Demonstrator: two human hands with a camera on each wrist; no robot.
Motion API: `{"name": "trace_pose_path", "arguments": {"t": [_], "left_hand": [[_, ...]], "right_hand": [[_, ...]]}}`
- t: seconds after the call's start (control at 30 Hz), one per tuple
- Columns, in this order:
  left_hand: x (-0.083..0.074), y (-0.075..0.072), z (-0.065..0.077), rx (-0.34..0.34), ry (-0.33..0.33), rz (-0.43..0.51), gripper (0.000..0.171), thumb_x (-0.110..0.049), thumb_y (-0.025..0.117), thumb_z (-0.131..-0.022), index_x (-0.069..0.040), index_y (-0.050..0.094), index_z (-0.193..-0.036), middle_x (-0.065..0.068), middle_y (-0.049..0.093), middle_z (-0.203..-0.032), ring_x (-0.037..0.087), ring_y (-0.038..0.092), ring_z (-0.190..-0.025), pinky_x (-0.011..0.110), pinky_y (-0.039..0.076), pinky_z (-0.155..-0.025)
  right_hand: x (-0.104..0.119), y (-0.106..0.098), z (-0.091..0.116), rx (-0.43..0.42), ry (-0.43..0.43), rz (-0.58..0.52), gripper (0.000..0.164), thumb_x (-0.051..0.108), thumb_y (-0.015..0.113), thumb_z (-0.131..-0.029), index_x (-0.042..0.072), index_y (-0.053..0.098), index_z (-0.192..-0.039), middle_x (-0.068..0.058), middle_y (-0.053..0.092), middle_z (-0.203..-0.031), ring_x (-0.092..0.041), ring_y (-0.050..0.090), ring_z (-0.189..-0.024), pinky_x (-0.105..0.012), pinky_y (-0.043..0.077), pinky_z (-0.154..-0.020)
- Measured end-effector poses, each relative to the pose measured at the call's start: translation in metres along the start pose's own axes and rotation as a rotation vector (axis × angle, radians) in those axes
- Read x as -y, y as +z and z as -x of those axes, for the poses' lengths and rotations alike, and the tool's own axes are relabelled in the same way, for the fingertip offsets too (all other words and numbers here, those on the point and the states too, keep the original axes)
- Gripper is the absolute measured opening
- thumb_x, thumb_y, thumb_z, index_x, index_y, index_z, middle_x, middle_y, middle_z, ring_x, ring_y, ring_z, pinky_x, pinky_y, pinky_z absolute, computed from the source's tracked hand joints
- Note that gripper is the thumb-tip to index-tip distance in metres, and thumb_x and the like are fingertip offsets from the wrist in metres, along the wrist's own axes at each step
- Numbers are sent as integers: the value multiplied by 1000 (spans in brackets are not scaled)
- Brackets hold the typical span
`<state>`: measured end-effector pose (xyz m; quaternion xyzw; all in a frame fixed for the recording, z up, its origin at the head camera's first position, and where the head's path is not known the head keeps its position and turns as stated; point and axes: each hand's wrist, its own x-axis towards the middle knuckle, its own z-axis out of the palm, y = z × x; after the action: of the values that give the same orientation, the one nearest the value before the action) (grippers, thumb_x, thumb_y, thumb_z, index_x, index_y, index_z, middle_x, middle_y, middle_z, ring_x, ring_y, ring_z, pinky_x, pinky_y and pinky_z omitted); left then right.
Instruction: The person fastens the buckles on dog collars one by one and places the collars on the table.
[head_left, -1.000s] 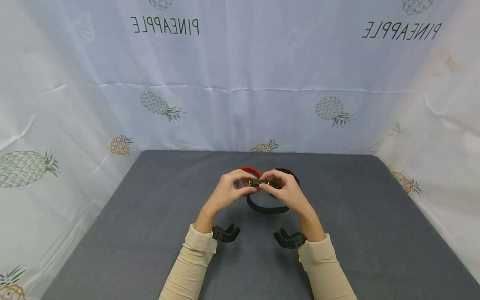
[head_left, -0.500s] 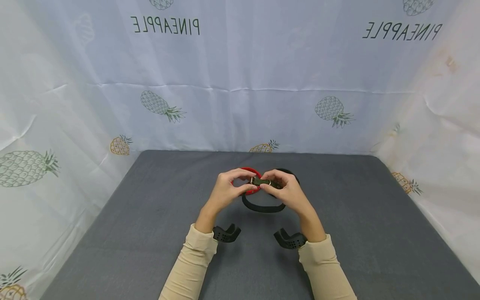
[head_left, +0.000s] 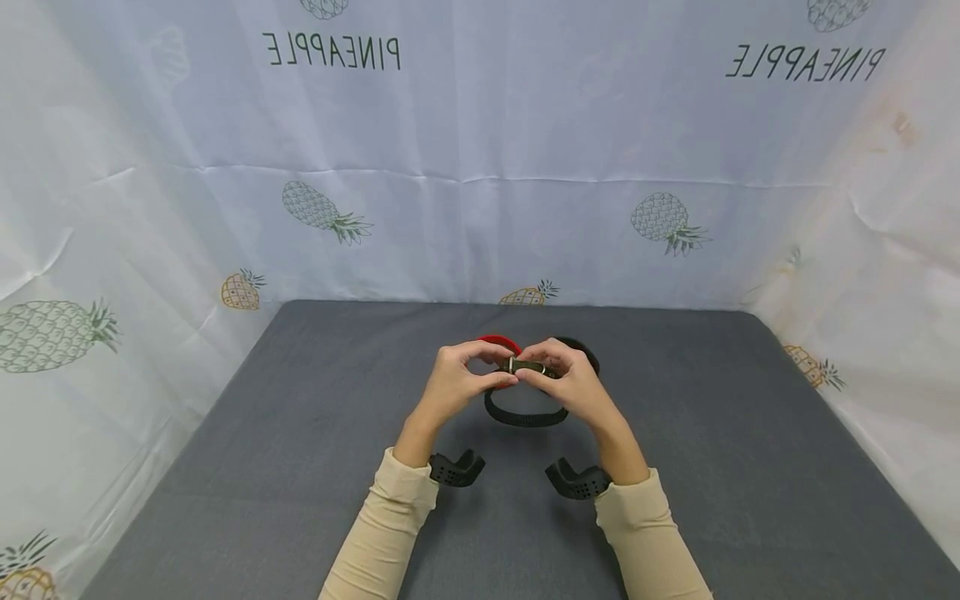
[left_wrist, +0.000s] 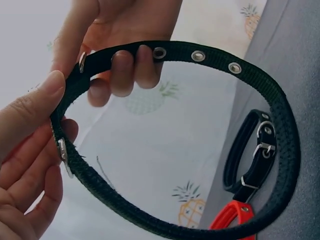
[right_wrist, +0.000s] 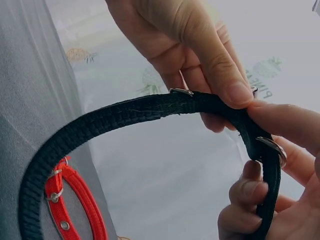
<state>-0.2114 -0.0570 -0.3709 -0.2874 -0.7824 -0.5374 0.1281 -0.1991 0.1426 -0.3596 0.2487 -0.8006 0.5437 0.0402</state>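
Both hands hold a dark green collar up above the table, its loop hanging below the fingers. My left hand pinches the band between thumb and fingers, close to a metal buckle. My right hand grips the overlapping strap beside a metal ring. In the left wrist view, several metal eyelets run along the strap past the right fingers. The fingertips of the two hands nearly meet. Fingers cover part of the overlap, so how the strap end sits there is hard to tell.
On the grey table behind the hands lie a red collar and, to its right, a black collar with a silver buckle. A white curtain with pineapple prints hangs along the back and sides.
My left hand has shifted slightly right, closer to the right hand, after a small move apart. The hanging loop of the green collar has swung a little left. Both hands keep their hold.
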Motion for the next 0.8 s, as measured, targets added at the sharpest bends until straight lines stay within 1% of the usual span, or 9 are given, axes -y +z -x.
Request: {"name": "trace_pose_path", "arguments": {"t": [0.03,0.1,0.2,0.27,0.37,0.5,0.63,0.73,0.8], "left_hand": [[0,0,0,-1,-18,7,31,-10,82,-72,-2,73,-101,16,74,-97,31,67,-89,25,55,-78],[0,1,0,5,-52,28,31,-9,82,-73,-2,73,-102,17,73,-98,33,66,-91,24,54,-79],[0,1,0,24,-85,49,29,-9,80,-76,-2,72,-103,17,73,-101,30,66,-93,24,54,-81],[1,1,0,45,-82,57,26,-7,78,-78,-1,72,-103,18,72,-102,29,65,-93,25,54,-82],[0,1,-1,76,-64,59,25,-7,76,-81,-1,72,-105,17,72,-104,23,65,-94,24,54,-84],[-1,-2,-1,102,-85,120,27,-7,72,-85,0,69,-111,20,70,-108,24,66,-96,24,55,-82],[-1,-3,-1,105,-117,173,25,-9,66,-90,0,66,-114,21,68,-111,27,68,-98,25,56,-79],[1,-3,-1,91,-105,142,23,-10,65,-92,-2,67,-113,19,68,-111,28,68,-99,25,55,-80],[2,-3,-1,78,-79,112,22,-10,65,-92,-2,67,-112,18,68,-110,28,68,-99,25,55,-81]], "right_hand": [[0,1,0,5,-4,-6,22,6,66,-90,-2,65,-110,-17,62,-107,-15,63,-103,-22,50,-81],[-1,2,-1,21,-13,-27,23,7,64,-91,-3,62,-112,-20,62,-108,-12,63,-100,-21,49,-78],[-1,4,-2,39,-7,-59,26,8,63,-93,-2,58,-116,-22,61,-111,-1,60,-96,-21,48,-80],[0,5,-2,38,7,-70,27,9,63,-92,-2,57,-116,-21,61,-109,2,57,-93,-21,48,-80],[1,6,-2,20,28,-72,27,10,65,-92,-2,59,-115,-20,61,-109,1,56,-94,-22,48,-82],[1,5,-2,-18,55,-82,26,11,64,-92,-1,60,-115,-19,62,-113,-1,56,-90,-22,48,-74],[0,5,-1,-46,38,-85,28,10,64,-92,-1,62,-118,-6,64,-109,2,55,-89,-21,46,-69],[-3,6,-1,-45,8,-84,28,7,65,-91,-3,62,-117,8,61,-97,0,51,-75,-22,41,-62],[-4,7,-2,-47,-6,-84,27,5,66,-90,-4,62,-115,13,59,-89,-2,47,-69,-22,39,-59]]}}
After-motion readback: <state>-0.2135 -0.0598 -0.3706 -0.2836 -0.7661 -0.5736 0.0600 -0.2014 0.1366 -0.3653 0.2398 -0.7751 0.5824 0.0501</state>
